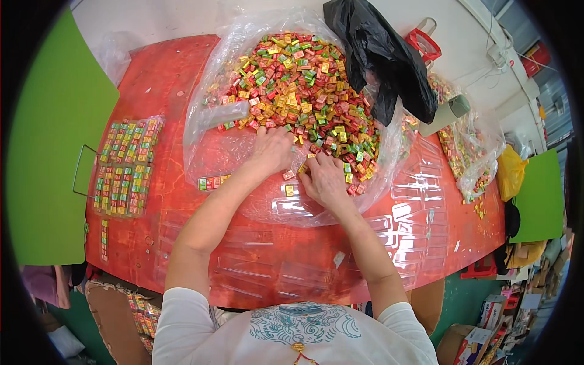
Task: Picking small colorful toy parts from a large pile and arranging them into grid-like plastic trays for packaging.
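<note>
While small, rectangular red, yellow and green blocks (pixel 304 85) pile ahead, my left hand (pixel 272 149) and right hand (pixel 326 182), curled, touch their near edge; can't tell grip.

glossy wrapped pieces (pixel 302 88), crinkled plastic sheeting (pixel 208 146)

You've got two bare hands in there, one left hand (pixel 273 149) and one right hand (pixel 326 180), over one big heap of small foil-wrapped pieces (pixel 298 91), way too many to count tbh. Two clear plastic bags hold pieces: one open bag (pixel 198 131) under your heap, one side bag (pixel 477 137) on your right. Also one black plastic bag (pixel 377 48), one yellow plastic bag (pixel 512 173), two green panels (pixel 55 152) and one red table (pixel 137 246). Your clear plastic trays (pixel 420 194) overlap, so can't give you a number, sorry.
</note>
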`<control>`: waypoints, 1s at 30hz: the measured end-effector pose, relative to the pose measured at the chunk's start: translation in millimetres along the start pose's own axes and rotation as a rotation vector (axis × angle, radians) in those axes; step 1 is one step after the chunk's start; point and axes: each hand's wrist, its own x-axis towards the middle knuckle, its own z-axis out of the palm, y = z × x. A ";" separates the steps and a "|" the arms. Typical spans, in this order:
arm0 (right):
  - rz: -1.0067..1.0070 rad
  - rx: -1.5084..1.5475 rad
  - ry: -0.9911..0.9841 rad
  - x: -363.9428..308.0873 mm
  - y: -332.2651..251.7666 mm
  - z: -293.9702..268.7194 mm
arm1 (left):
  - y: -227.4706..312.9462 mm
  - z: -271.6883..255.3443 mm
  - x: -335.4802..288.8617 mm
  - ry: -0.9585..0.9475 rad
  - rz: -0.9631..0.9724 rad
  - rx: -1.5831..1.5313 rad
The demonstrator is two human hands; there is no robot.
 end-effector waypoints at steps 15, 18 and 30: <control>0.070 0.003 -0.083 8.2 -14.0 -2.5 | -34.5 2.3 -29.1 0.008 -0.090 0.092; 0.095 0.000 -0.140 1.9 -16.2 -10.7 | -33.6 -1.8 -27.0 -0.035 -0.091 0.083; 0.036 -0.092 -0.142 6.8 -31.4 2.9 | -35.1 -5.9 -32.1 -0.107 -0.033 -0.076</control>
